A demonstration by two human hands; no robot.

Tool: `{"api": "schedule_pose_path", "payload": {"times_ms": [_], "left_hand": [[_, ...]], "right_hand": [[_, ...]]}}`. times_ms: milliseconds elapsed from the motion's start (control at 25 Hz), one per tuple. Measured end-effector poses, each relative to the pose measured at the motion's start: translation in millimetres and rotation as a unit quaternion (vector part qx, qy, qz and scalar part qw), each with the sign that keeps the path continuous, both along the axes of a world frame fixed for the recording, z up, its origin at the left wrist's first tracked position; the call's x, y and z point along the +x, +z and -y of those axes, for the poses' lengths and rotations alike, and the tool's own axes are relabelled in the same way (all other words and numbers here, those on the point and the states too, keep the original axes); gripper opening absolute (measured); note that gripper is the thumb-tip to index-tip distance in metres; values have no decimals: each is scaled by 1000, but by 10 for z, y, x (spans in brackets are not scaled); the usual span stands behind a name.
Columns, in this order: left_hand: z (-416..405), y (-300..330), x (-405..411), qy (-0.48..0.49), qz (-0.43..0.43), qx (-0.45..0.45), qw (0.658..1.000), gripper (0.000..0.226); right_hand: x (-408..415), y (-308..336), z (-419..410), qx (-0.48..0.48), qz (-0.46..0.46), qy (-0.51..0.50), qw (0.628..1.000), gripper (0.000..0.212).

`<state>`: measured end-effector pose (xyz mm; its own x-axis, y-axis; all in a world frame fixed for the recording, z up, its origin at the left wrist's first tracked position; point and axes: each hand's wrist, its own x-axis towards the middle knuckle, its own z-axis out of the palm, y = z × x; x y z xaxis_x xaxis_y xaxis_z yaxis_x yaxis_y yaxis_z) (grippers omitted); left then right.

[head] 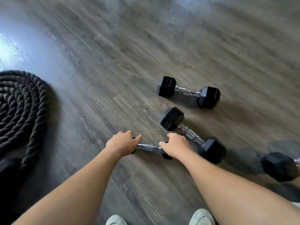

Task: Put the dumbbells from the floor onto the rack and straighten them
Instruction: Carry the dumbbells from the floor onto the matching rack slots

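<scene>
A small black hex dumbbell (149, 147) with a chrome handle lies on the wood floor just ahead of me. My left hand (122, 142) cups its left head and my right hand (175, 146) cups its right head, so both heads are mostly hidden. Only the handle shows between the hands. A larger dumbbell (192, 135) lies diagonally right beside my right hand. A second one (188, 92) lies farther away. The black head of a third (280, 166) shows at the right edge. No rack is in view.
A thick black battle rope (21, 111) is coiled on the floor at the left. The tips of my two light shoes (203, 216) show at the bottom edge. Grey-brown floor planks (146, 38) stretch away beyond the dumbbells.
</scene>
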<state>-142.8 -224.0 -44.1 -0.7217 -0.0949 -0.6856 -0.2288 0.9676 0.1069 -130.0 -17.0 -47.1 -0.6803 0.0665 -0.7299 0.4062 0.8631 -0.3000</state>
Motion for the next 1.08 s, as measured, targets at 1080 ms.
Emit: {"api": "schedule_pose_path", "payload": {"times_ms": [1080], "left_hand": [[-706,2507,-364,96,-167,155,969,16]], "right_hand": [[-119,2240,-748,-46,-157,-165,973,28]]}}
